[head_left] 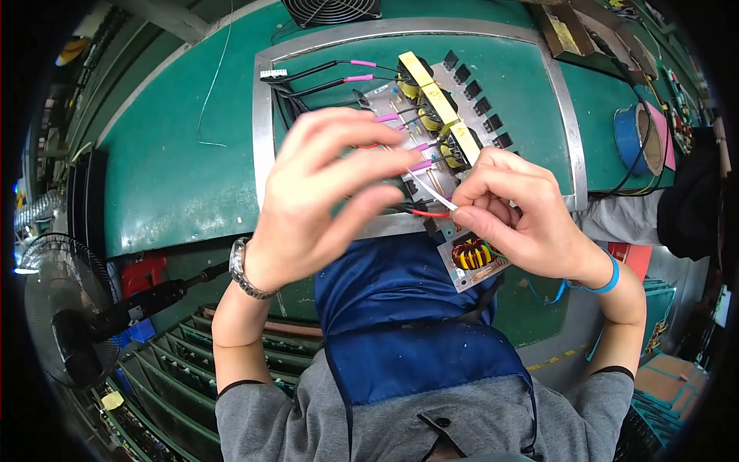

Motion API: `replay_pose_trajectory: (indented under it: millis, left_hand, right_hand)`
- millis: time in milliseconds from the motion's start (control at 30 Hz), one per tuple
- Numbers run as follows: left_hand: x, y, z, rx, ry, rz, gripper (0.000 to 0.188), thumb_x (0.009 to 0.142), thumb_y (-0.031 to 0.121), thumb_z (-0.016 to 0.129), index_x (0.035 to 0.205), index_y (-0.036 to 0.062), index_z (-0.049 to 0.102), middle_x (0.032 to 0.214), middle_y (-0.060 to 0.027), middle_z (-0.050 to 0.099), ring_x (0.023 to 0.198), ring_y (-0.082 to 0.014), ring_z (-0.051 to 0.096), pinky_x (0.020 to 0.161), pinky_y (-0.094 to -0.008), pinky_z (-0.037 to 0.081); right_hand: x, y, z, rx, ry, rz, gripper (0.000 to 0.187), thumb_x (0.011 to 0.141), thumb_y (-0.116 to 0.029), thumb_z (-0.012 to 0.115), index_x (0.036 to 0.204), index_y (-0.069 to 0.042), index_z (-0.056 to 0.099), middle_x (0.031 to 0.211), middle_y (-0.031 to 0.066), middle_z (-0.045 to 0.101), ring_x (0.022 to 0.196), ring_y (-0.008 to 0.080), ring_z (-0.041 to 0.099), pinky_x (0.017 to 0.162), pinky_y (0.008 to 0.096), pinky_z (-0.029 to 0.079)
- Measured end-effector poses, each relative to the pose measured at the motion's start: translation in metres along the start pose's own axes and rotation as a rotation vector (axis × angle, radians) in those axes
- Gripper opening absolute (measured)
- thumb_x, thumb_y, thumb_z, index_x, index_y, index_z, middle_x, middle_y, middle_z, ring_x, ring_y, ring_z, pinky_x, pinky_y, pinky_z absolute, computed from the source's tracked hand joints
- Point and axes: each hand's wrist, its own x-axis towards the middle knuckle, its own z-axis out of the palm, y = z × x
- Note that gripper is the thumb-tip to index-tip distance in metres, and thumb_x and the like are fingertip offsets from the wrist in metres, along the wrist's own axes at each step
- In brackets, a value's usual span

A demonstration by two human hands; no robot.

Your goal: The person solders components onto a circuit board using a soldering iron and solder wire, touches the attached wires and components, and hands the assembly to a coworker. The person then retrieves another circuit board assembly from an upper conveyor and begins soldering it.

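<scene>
A circuit board (389, 100) lies tilted on the bench, carrying a row of yellow-taped transformers (439, 104) and black parts along its right edge. Black wires with pink sleeves (359, 78) run left from it to a white connector (273, 75). Fingers spread and slightly blurred, my left hand (315, 181) hovers over the board's left part and holds nothing visible. At the near end, my right hand (512, 200) pinches a thin white cable tie (433, 191) beside a red wire (429, 213). Below that hand, a small board with a copper-wound coil (471, 253) juts past the bench edge.
A metal frame (263, 146) borders the work area on the green bench (181, 177). To the right are a blue tape roll (633, 138), cables and another person's sleeve (623, 219). A black fan (65, 308) stands at left, above slotted racks (173, 385).
</scene>
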Motion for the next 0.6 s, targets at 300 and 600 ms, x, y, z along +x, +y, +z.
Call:
replay_pose_trajectory:
  millis: [300, 600]
  left_hand:
    - [0.004, -0.019, 0.005, 0.04, -0.135, -0.074, 0.028, 0.073, 0.013, 0.077, 0.098, 0.0066, 0.069, 0.103, -0.0076, 0.064, 0.099, -0.0277, 0.058, 0.084, -0.0378, 0.047]
    - [0.008, -0.028, 0.003, 0.088, -0.133, -0.091, 0.016, 0.075, 0.008, 0.075, 0.086, 0.0029, 0.065, 0.101, -0.0074, 0.064, 0.096, -0.027, 0.059, 0.081, -0.0365, 0.048]
  right_hand:
    - [-0.001, 0.003, 0.002, 0.123, -0.049, -0.001, 0.012, 0.082, -0.007, 0.071, 0.079, -0.001, 0.061, 0.069, 0.0026, 0.049, 0.055, 0.0105, 0.044, 0.048, 0.0276, 0.034]
    - [0.021, -0.005, 0.012, 0.168, -0.029, 0.133, 0.013, 0.088, -0.01, 0.066, 0.081, 0.0, 0.061, 0.067, 0.0017, 0.056, 0.049, 0.0073, 0.045, 0.046, 0.0232, 0.036]
